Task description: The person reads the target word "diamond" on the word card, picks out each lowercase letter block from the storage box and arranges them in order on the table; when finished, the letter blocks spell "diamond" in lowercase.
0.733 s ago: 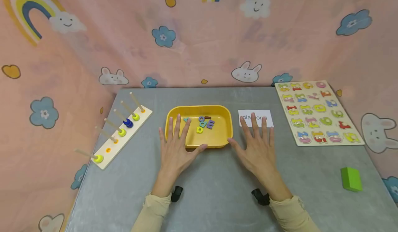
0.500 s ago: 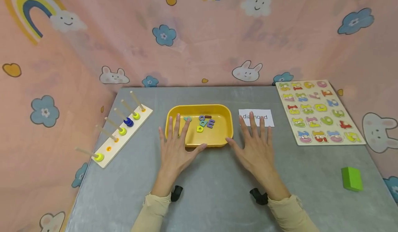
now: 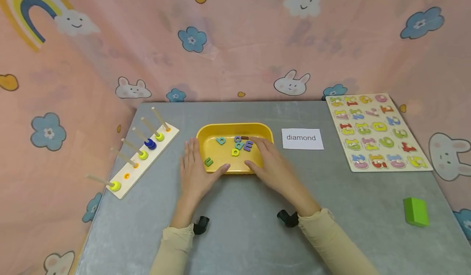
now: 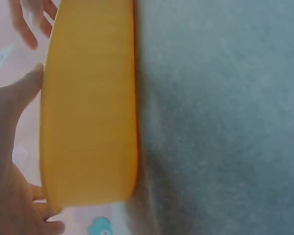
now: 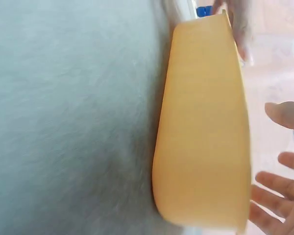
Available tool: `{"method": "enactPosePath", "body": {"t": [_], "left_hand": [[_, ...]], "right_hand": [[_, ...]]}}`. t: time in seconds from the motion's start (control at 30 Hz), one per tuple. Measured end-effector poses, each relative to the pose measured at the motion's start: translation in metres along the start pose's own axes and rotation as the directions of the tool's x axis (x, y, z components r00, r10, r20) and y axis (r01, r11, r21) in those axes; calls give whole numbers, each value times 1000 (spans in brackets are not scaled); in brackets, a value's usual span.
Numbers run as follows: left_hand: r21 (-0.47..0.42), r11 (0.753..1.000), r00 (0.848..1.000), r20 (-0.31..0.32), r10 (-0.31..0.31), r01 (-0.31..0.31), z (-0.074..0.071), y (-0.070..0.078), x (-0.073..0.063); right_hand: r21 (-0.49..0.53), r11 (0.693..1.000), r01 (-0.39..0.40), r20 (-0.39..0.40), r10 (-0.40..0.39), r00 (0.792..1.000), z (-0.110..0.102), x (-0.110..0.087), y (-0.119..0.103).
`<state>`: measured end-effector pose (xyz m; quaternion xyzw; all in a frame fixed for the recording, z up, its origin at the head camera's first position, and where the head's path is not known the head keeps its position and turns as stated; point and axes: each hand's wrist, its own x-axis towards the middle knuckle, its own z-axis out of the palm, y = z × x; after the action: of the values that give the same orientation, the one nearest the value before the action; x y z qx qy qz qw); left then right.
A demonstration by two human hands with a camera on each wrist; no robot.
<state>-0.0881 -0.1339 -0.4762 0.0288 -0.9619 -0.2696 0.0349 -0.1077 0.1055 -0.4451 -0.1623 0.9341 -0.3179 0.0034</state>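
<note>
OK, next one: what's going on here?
A person is working at a yellow tray of small coloured letters on a gray table. The left hand lies along the tray's left end, thumb at the near rim. The right hand is over the tray's right part, a fingertip beside a brown piece; I can't tell whether they touch. No letter is visibly lifted. A card reading "diamond" lies to the tray's right.

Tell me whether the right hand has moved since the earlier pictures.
Yes, leftward: the right hand no longer overlaps the white card and now reaches over the yellow tray.
</note>
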Motion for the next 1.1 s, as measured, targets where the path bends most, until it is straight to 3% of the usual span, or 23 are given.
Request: {"method": "enactPosePath", "body": {"t": [0.1,0.27,0.47,0.93,1.1], "left_hand": [[-75,996,999,37,-34,37,0,-3,1],[-129,989,995,75,-63,72,1,-6,3],[-138,986,991,103,-80,94,2,-8,5],[-151,983,991,103,-85,101,4,-9,5],[-154,983,992,95,-87,101,6,-8,4]], "right_hand": [[50,999,3,49,-5,999,7,17,-3],[33,999,-43,136,38,990,22,45,-2],[-10,994,-112,139,112,984,35,67,2],[-127,985,-113,76,124,989,52,78,4],[-69,990,-123,66,128,990,43,73,2]]}}
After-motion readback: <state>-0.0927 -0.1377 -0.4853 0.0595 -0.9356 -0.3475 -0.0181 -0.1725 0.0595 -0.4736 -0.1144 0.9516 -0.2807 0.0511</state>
